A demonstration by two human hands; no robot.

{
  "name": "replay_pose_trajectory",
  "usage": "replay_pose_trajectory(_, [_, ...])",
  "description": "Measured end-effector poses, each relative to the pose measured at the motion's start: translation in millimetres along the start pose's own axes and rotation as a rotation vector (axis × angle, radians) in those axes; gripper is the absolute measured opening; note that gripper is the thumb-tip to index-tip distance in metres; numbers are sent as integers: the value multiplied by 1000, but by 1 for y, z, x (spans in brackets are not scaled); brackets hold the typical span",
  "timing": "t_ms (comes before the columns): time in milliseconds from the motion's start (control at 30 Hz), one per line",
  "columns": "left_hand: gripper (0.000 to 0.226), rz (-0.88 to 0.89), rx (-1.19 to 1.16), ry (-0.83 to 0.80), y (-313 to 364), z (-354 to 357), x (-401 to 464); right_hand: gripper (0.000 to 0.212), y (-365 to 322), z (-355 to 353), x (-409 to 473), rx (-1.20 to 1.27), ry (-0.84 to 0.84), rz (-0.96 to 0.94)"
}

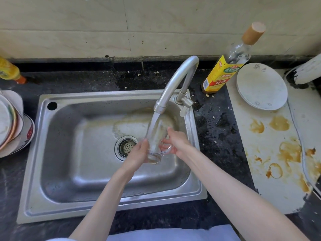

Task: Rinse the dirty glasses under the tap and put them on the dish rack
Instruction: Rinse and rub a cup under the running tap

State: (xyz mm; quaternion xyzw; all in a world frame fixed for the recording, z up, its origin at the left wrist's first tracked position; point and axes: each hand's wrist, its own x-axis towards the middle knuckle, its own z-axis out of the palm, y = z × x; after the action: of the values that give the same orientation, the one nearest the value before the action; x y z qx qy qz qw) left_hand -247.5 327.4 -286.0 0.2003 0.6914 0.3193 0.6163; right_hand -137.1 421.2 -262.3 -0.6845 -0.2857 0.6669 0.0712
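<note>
Both hands hold one clear glass over the sink, under running water from the tap: left hand curls round its base, right hand fingers wrap its side; the glass is tilted

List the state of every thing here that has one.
tap: running
glass: tilted under the stream, held by both hands
left hand: grips the glass
right hand: grips the glass
bottle: upright, capped
plates: stacked
board: stained
</note>
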Motion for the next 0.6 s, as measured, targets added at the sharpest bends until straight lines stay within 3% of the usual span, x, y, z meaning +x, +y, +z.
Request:
replay_pose_trajectory(133, [45, 165, 301, 121, 2, 0, -3, 27, -10, 8, 5, -148, 31, -154])
replay_pose_trajectory(267, [67, 85, 231, 179, 23, -5, 22, 50, 1, 17, 0, -341, -28, -262])
replay_pose_trajectory(400, [74, 165, 197, 144, 22, -5, 33, 49, 4, 17, -1, -292, 59, -276])
replay_pose_trajectory(500, [57, 273, 431, 173, 4, 8, 22, 37, 0, 15, 0, -239, 138, -245])
replay_pose_trajectory(600, [38, 333, 418, 258, 4, 15, 9, 39, -1, 15, -3, -277, 103, -281])
